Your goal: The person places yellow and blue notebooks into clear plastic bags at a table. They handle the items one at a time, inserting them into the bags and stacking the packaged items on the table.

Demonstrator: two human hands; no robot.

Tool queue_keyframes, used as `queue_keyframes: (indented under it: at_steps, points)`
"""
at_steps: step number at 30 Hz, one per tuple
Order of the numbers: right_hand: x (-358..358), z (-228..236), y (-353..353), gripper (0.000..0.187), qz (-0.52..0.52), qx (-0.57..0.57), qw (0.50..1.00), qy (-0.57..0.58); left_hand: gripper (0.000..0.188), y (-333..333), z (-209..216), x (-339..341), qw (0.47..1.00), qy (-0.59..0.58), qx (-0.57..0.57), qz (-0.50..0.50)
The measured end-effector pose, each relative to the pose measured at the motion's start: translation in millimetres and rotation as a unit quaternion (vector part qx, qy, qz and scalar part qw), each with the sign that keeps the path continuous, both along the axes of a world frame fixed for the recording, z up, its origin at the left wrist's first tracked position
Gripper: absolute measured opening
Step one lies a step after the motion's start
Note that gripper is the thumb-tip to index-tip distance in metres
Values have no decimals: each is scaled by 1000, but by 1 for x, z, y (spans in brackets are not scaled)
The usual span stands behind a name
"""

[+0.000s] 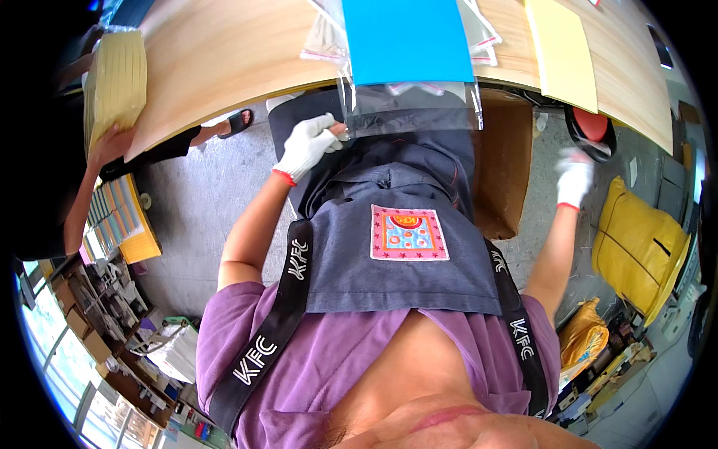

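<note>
A bright blue sheet lies at the table's front edge, partly inside a clear plastic bag. The bag's open end hangs over the edge above my lap. My left hand, in a white glove with bare fingertips, is closed on the bag's lower left corner. Off to the right, my right hand, also gloved, is raised below a black oval dish with a red pad inside. Motion smears its fingers, so I cannot tell if they hold anything.
More clear bags lie under the blue sheet. A pale yellow stack rests at the right of the wooden table. An open cardboard box stands under the table. At the left, another person's hand touches a yellow stack.
</note>
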State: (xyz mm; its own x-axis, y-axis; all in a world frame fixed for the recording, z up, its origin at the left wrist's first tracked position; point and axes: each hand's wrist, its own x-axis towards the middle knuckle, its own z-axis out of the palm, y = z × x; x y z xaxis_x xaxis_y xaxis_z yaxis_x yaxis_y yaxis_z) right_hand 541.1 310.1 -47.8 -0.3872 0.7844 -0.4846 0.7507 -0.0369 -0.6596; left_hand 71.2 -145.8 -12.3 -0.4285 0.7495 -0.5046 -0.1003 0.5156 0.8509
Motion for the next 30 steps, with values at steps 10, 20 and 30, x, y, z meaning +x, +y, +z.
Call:
queue_keyframes:
  at_steps: [10, 20, 30]
  points:
    - [-212, 67, -104, 86, 371, 566, 737, 3, 49, 79, 28, -43, 592, 696, 302, -272]
    - [-248, 40, -107, 35, 448, 547, 652, 273, 34, 43, 17, -40, 669, 649, 276, -233]
    - [-248, -2, -195, 28, -55, 232, 923, 303, 27, 49, -36, 36, 915, 62, 233, 324]
